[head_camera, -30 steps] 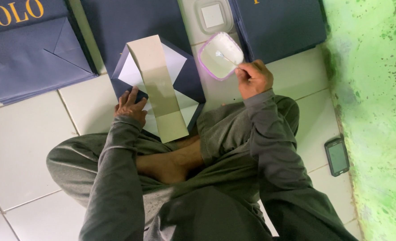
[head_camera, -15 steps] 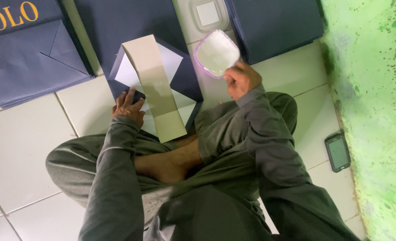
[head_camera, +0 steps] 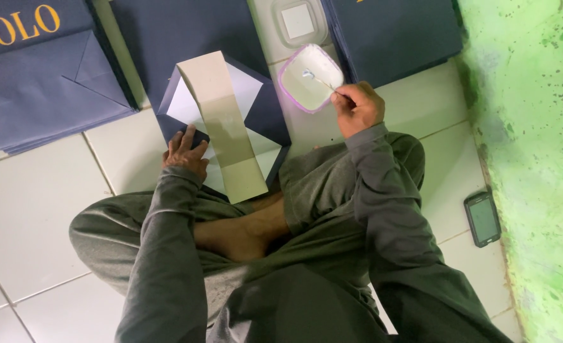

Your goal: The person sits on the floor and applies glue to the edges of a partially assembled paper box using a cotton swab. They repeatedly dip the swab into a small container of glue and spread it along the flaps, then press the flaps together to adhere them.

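Note:
A dark blue paper bag blank [head_camera: 265, 117] lies unfolded on the white tiled floor, its white inner flaps showing. A long beige card strip [head_camera: 221, 124] rests along its middle. My left hand [head_camera: 185, 152] presses flat on the bag's left corner. My right hand [head_camera: 356, 108] grips a thin stick [head_camera: 323, 82] whose tip dips into a small tub [head_camera: 310, 77] of white paste with a pink rim, just right of the bag.
Stacks of dark blue folded paper bags [head_camera: 46, 76] lie at the top left, top middle [head_camera: 180, 32] and top right [head_camera: 392, 32]. A clear lid [head_camera: 297, 22] sits behind the tub. A phone [head_camera: 483, 219] lies by the green wall [head_camera: 529, 127]. My crossed legs fill the foreground.
My right hand shifted a little over the tub and the stick's tip now rests in the paste. The left hand stayed on the bag's corner.

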